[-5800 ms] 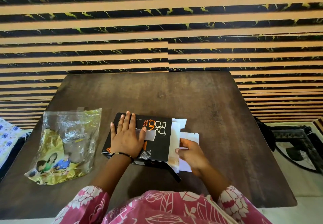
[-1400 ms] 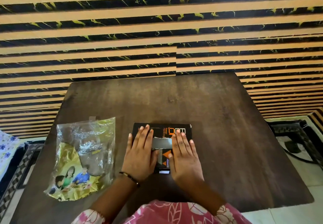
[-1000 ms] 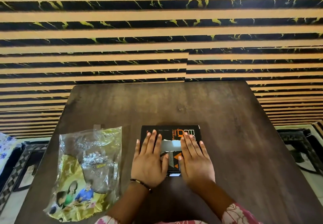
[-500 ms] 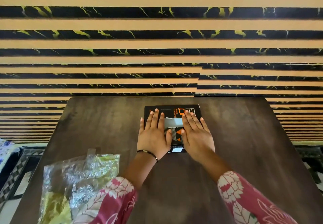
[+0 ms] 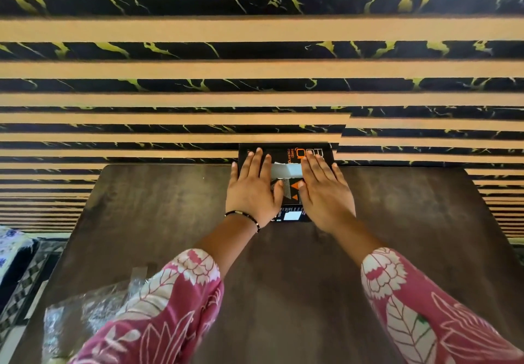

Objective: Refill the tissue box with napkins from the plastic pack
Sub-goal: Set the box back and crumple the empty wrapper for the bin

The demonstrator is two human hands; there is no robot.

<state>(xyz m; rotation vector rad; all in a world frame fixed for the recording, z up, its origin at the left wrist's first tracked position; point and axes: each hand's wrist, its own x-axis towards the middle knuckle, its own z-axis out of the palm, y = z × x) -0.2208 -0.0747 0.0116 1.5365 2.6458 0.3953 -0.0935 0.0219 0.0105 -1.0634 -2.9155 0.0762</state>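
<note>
Near edge: plastic pack (image 5: 85, 318), crumpled, partly hidden behind a pink floral sleeve (image 5: 158, 315). Dark wooden table (image 5: 158, 210): left hand (image 5: 253, 193) and right hand (image 5: 326, 196) pressing flat, fingers straight, on the black tissue box (image 5: 286, 153) at its far edge, gripping nothing. Beyond: black-and-tan striped wall (image 5: 170, 68); box lettering hard to read.

View: one head-worn wide-angle camera; no second view to overlap with.
Position: above the near edge of the dark wooden table (image 5: 397, 221).
Facing: forward and down, towards the table's far edge and the striped wall (image 5: 255, 68).
Nearness: sleeves (image 5: 158, 315) fill the bottom; the left hand (image 5: 252, 190) and right hand (image 5: 326, 193) reach the far edge.
</note>
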